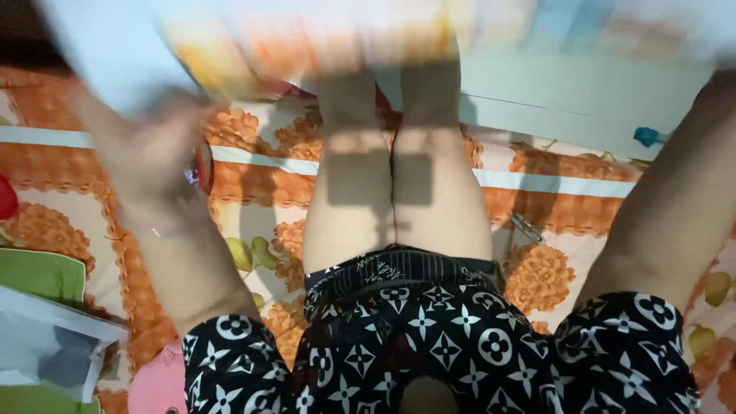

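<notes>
- While the person sat with legs [399, 192] stretched forward on the orange floral bedsheet [261, 176], both arms reached up toward a large pale cloth [322, 38] spread across the top of the view.
- That cloth was badly blurred; it showed light blue, white and yellow-orange patches and hung over the knees, throwing a shadow on the legs.
- Left hand [149, 153] was raised at the cloth's lower left edge; blur made it impossible to tell whether its fingers were curled on the fabric or loose.
- Right forearm [675, 207] ran up to the upper right corner, and the right hand itself lay out of view past the frame edge, so its fingers could not be judged.
- Black shorts and sleeves with a white flower-and-circle pattern [429, 337] filled the bottom of the view.
- A small blue object [648, 136] lay near the right forearm on the sheet's far edge.
- A green pillow [38, 276] and a clear plastic bag [46, 345] sat at the lower left, with a pink object [157, 383] just beside them.
</notes>
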